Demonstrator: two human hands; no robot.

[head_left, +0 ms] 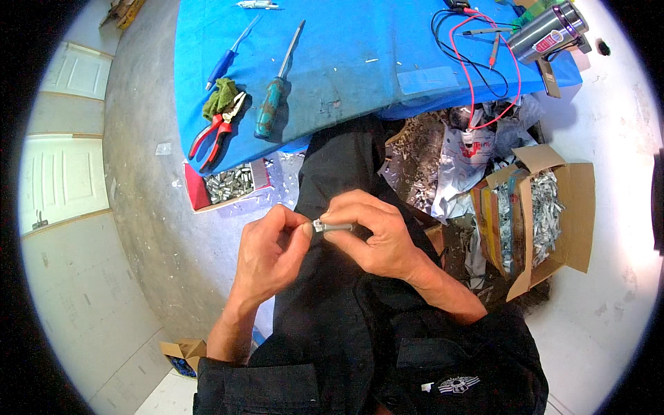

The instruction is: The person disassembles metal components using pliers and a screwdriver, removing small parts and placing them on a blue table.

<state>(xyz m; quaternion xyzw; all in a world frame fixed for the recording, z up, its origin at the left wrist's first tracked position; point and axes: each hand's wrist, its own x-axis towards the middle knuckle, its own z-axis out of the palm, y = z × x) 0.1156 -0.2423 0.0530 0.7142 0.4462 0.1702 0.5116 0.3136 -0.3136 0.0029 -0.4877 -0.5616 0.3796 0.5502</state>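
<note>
Over my lap, my left hand (274, 250) and my right hand (370, 234) meet at a small grey-and-silver piece (337, 227). The fingers of my right hand pinch its grey body from above and below. At its silver left end, the thumb and forefinger of my left hand close on the tip. What exact kind of part it is, I cannot make out; my fingers cover much of it. Beyond my hands, on the blue-covered table, lie red-and-black pliers (220, 131), a teal-handled screwdriver (271, 104) and a blue-handled screwdriver (223, 68).
A green cloth (220, 98) touches the pliers. Red and black test leads (453, 41) lie beside a metal cylinder (550, 34) on the blue table (346, 41). Below stand a box of small metal cylinders (232, 183) at left and a carton of metal strips (577, 214) at right.
</note>
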